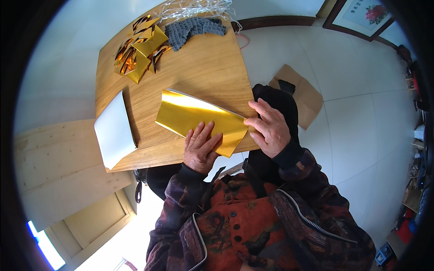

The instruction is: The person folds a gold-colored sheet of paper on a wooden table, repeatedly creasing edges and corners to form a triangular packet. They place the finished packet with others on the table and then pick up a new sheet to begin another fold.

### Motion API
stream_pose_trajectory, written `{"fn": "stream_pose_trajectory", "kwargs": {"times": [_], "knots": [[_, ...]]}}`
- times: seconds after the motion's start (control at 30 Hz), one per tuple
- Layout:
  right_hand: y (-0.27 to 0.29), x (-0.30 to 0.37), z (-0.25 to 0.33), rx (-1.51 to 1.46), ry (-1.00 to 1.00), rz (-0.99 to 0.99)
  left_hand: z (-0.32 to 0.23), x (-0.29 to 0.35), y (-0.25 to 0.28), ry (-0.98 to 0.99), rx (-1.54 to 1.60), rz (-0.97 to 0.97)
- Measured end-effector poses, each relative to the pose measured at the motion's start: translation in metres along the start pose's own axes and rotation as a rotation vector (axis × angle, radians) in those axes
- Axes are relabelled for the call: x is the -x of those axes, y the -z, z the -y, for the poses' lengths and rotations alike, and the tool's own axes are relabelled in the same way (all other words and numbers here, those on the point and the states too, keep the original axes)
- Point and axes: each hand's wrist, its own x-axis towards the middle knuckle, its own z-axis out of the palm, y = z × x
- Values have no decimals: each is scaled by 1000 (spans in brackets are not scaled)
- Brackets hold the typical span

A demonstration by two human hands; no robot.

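Observation:
A sheet of shiny gold paper (194, 108), folded over with a thin white edge along its far side, lies slantwise near the front of the wooden table. My left hand (201, 147) rests on its near edge, fingers stretched out over the gold surface. At the paper's right corner is my right hand (271, 128), its fingers apart and the index fingertip touching that corner. Whether the right thumb presses on the paper's edge or only lies beside it, I cannot tell. Left of the gold paper, a white sheet stack (115, 133) sits at the table's left edge.
Folded gold paper pieces (142, 49) are heaped at the table's far left. Beside them lie a grey textured cloth (192, 30) and clear plastic wrapping (199, 9). A brown cardboard piece (309, 101) is on the tiled floor, right of the wooden table (203, 67).

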Motion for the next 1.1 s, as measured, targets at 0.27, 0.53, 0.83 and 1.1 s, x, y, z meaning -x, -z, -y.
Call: {"fn": "stream_pose_trajectory", "kwargs": {"times": [0.27, 0.53, 0.83, 1.1], "knots": [[-2, -10, 4, 6, -77, 16, 1, -7, 17, 4, 119, 41], [-2, -19, 4, -23, -128, 9, 9, -29, 23, 161, 478, -50], [-7, -26, 5, -5, -162, -42, 7, -46, 18, 444, 368, -109], [-8, -34, 9, 28, -189, -53, 6, -52, 22, 435, 254, -61]]}}
